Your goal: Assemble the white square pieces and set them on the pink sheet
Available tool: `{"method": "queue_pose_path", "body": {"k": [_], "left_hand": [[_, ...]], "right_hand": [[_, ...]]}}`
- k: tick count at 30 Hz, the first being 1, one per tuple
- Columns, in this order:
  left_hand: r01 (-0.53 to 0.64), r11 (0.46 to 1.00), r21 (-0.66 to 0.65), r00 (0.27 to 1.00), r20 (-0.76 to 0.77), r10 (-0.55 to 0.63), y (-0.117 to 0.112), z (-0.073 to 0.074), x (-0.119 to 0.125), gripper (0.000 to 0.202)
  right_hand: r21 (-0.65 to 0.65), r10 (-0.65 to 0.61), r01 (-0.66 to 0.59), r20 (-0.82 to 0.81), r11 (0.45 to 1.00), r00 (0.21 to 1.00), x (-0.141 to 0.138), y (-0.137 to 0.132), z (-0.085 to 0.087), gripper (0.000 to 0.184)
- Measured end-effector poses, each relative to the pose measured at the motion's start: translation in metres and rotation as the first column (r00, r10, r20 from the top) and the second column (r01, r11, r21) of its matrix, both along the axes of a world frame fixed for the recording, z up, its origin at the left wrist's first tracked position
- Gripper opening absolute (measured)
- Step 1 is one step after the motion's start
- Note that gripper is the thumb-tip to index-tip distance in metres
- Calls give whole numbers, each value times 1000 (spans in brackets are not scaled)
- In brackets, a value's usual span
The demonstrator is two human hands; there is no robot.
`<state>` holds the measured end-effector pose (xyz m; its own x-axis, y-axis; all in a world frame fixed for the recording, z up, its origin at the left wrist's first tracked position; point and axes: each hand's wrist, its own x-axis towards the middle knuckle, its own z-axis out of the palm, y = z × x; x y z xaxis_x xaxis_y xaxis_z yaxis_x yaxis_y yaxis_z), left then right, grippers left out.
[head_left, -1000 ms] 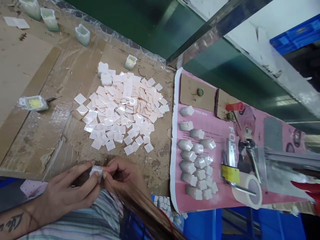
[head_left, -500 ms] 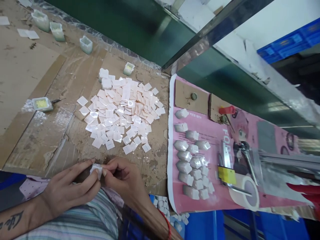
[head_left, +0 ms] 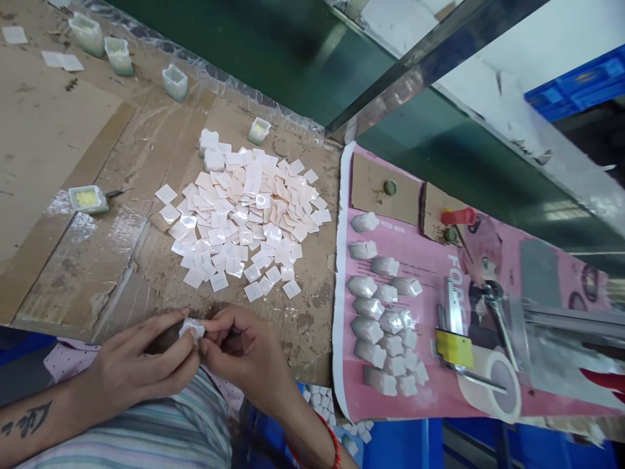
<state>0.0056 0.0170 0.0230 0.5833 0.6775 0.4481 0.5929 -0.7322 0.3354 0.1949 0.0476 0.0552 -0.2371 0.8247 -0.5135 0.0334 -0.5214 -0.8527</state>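
Observation:
Between both hands, at the near edge of the cardboard-covered table, is a small white faceted block (head_left: 192, 329). My left hand (head_left: 141, 358) grips it from the left with thumb and fingers. From the right, my right hand (head_left: 244, 345) pinches at its edge with thumb and forefinger; whether something thin is between those fingertips is hidden. Beyond the hands lies a heap of small pale square pieces (head_left: 244, 218), some of them shiny. Two similar white blocks (head_left: 213, 160) sit at the heap's far left side.
Several small tubs stand around, one with yellow bits (head_left: 88, 199) at left. On the right, a pink sheet (head_left: 336, 391) bears rows of white blocks (head_left: 369, 330), a tape roll (head_left: 505, 384) and a red-handled tool (head_left: 459, 216). A blue crate (head_left: 400, 446) is below the table edge.
The view has shifted slightly, so the scene sits a little further right. Both hands keep hold of the white block, with the right fingers slightly changed in position.

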Motion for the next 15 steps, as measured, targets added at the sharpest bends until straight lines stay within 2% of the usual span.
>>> {"method": "queue_pose_path", "body": {"k": [6,10,13,15], "left_hand": [[27,999,43,995,-98,-23,-3,-6,-4,35],[16,998,57,1000,-17,-15,3,-4,-3,33],[22,997,74,1000,12,-23,1,-6,-1,31],[5,1000,1,999,33,-5,-3,-8,1,33]], "right_hand": [[60,-66,67,-8,996,998,-4,-3,-5,12],[11,-46,46,1,999,999,-1,3,0,7],[-38,-48,47,-18,998,999,1,6,2,11],[-71,-61,58,-41,996,997,1,7,2,16]]}}
